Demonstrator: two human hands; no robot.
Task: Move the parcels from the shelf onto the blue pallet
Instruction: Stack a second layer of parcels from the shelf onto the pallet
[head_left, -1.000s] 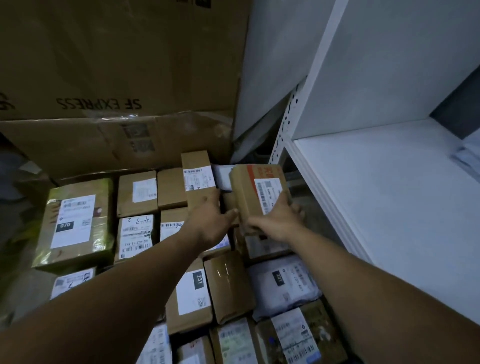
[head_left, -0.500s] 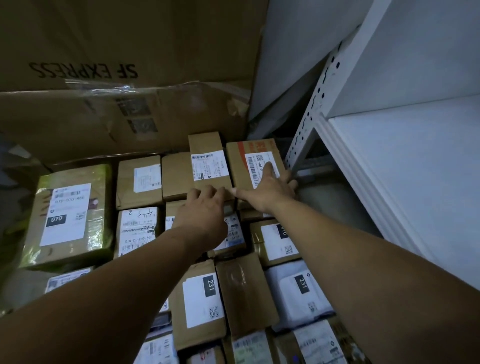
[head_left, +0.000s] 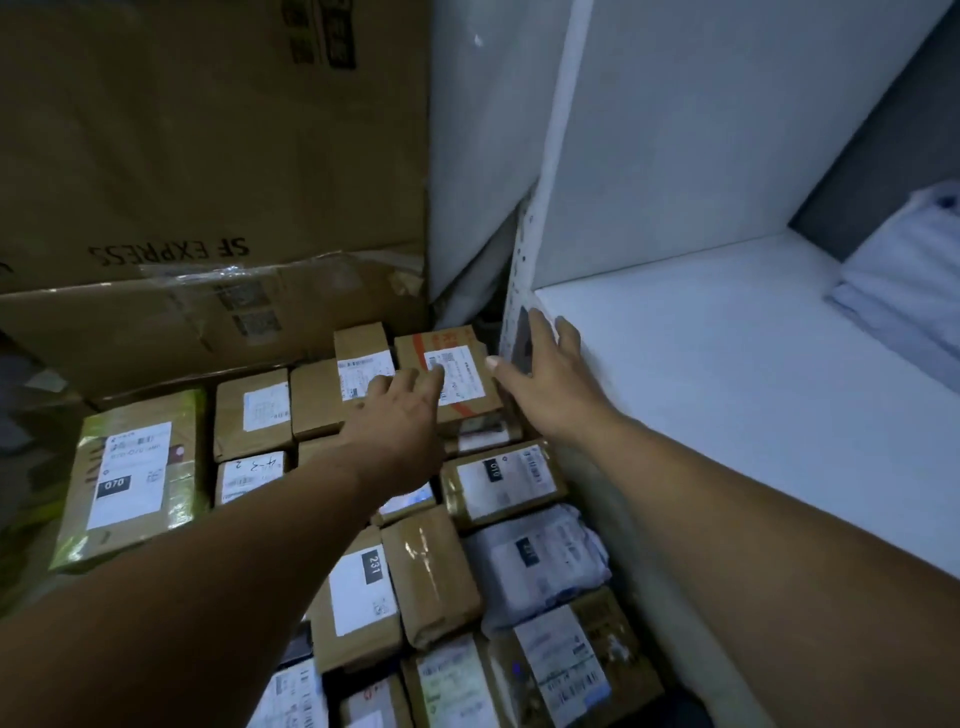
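Flat brown cardboard parcel at the back: red-orange stripe, white label, black barcode.
Rectangular box in yellow-green tape: white label, black "070" patch.
Mid brown cardboard parcel: white label, black "231" patch.
Soft plastic mailer bag: pale grey-white.
Flat shelf board: plain white.
Big cardboard carton: brown, black "SF EXPRESS" print.

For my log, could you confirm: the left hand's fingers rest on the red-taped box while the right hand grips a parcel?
Not quite: the head view shows the right hand open, gripping nothing. The left hand does rest its fingers on the red-taped box.
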